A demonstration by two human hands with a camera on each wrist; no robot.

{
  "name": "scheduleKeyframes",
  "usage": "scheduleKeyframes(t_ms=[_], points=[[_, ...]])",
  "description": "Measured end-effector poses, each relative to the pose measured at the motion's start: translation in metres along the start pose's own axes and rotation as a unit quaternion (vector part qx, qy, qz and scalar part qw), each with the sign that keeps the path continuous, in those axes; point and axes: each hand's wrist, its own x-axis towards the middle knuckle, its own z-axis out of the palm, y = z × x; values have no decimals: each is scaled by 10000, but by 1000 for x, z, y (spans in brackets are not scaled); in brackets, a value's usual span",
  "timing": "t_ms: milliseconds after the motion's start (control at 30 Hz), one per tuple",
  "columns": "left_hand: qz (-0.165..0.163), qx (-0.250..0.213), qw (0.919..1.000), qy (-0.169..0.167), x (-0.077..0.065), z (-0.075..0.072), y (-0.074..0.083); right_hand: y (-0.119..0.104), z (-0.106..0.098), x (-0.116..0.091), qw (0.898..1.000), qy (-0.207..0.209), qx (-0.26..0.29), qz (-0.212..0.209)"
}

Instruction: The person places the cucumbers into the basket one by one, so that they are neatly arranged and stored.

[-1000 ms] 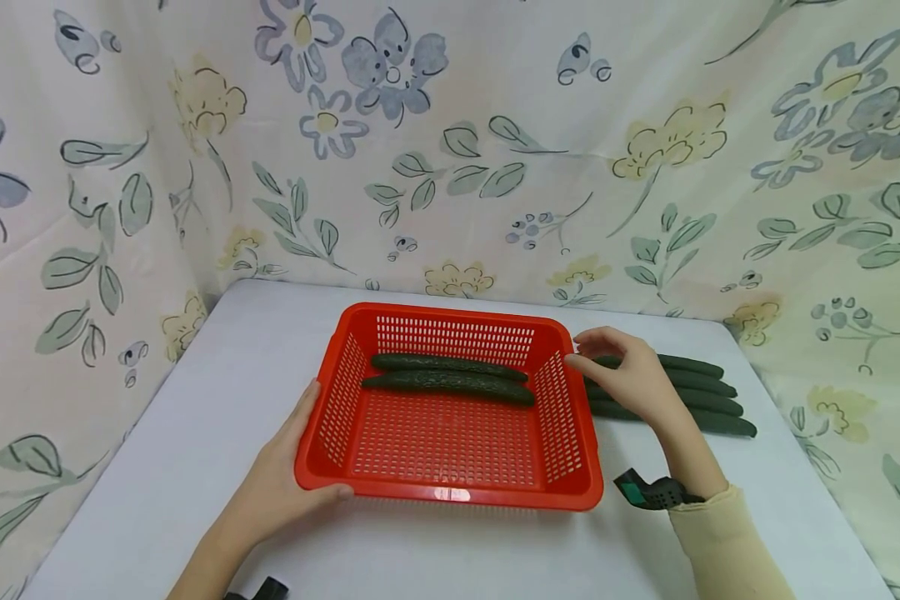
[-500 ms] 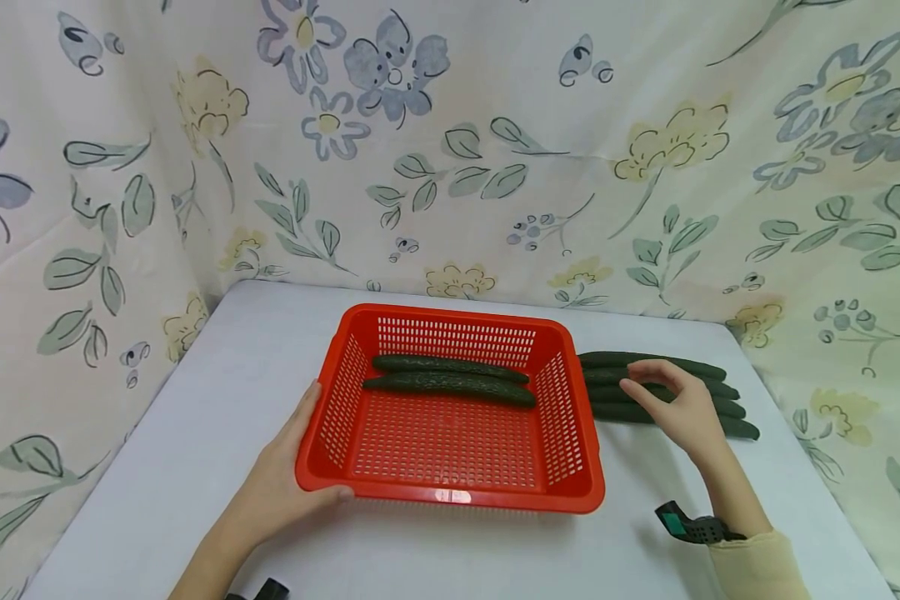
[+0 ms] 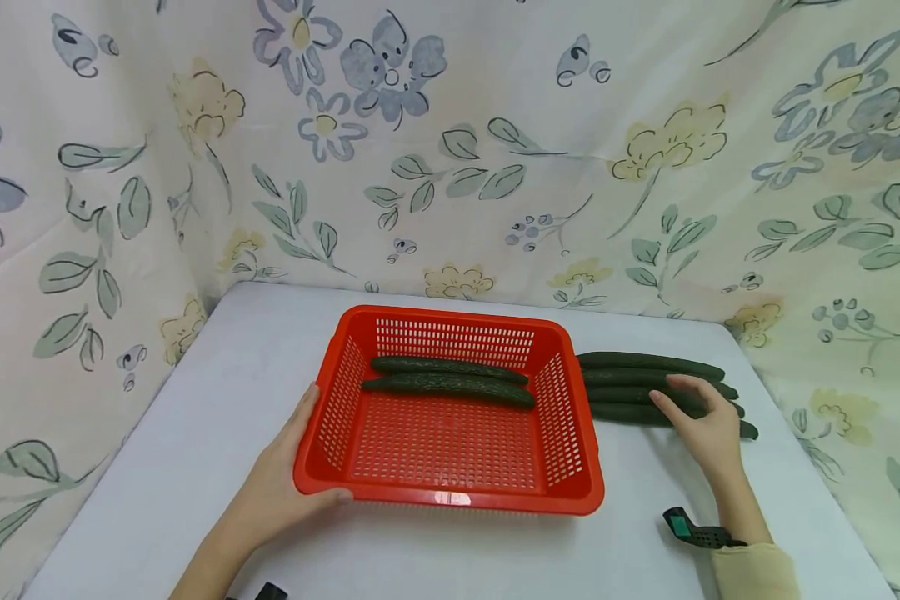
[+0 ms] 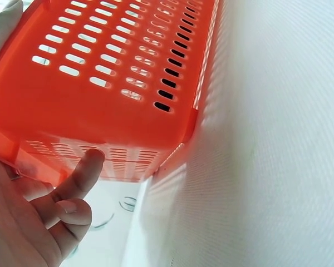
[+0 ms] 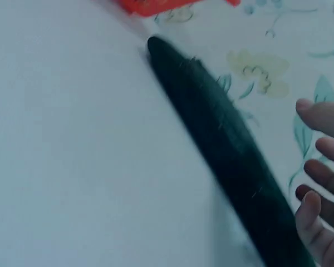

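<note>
Two dark green cucumbers [image 3: 450,383] lie side by side in the red plastic basket [image 3: 450,497], near its back wall. My left hand [image 3: 273,483] holds the basket's near left corner, thumb along the front rim and fingers on the left side; in the left wrist view a fingertip [image 4: 93,158] touches the slotted wall. To the basket's right, several loose cucumbers [image 3: 622,412] lie in a row. Just over that row is my right hand [image 3: 708,429], thumb and fingers apart, nothing between them. Beside its fingers, the right wrist view shows one cucumber [image 5: 222,139] close up.
A white-covered table [image 3: 217,367] bears everything. Floral cloth [image 3: 457,233] hangs right behind its back edge and along both sides. The loose cucumbers' left ends lie close to the basket's right wall.
My right hand has left the basket's right rim and moved right and nearer to me, over the loose cucumbers. The left hand and the basket stay in place.
</note>
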Motion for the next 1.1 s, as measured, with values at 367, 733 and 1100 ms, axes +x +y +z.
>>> scheduleKeyframes(t_ms=[367,733,1100], points=[[-69,146,9999,-39,0,-2,1,30,7,-7,9945,880,-174,-547],[-72,130,9999,-34,-2,-1,-1,48,-1,-5,9797,751,-511,-1785],[-121,14,9999,-34,-2,-2,0,54,-10,-3,9721,535,-874,-2108]])
